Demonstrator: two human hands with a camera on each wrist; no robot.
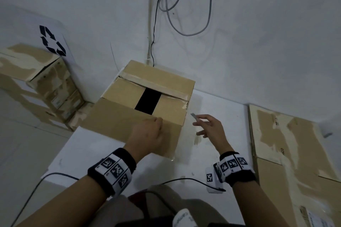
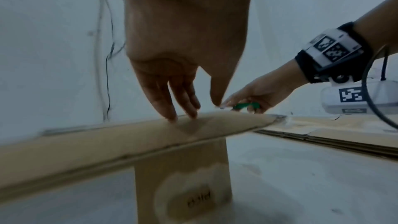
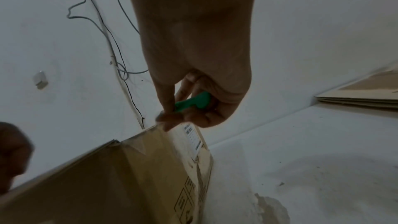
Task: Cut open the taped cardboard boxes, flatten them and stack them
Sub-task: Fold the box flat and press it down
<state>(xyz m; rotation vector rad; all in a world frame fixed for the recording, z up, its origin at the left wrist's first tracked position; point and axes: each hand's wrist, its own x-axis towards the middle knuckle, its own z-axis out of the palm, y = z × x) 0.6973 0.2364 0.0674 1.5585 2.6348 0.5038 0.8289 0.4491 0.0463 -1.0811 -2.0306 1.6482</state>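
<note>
Item 1: flattened cardboard stack, on the floor at my right, printed "ICO" along one edge.
Item 2: cardboard box, centre, against the wall, near flap lifted, far flap taped, dark gap between inner flaps. Left wrist view alone shows "pico" printed on its side; right wrist view alone shows a white shipping label, text unreadable.
Item 3: intact boxes, stacked left below a recycling symbol.
Item 4: left hand, fingers straight, pressing the near flap.
Item 5: right hand, just beside the box's right corner, fingers curled round a green-handled cutter; only the head view shows its blade.
</note>
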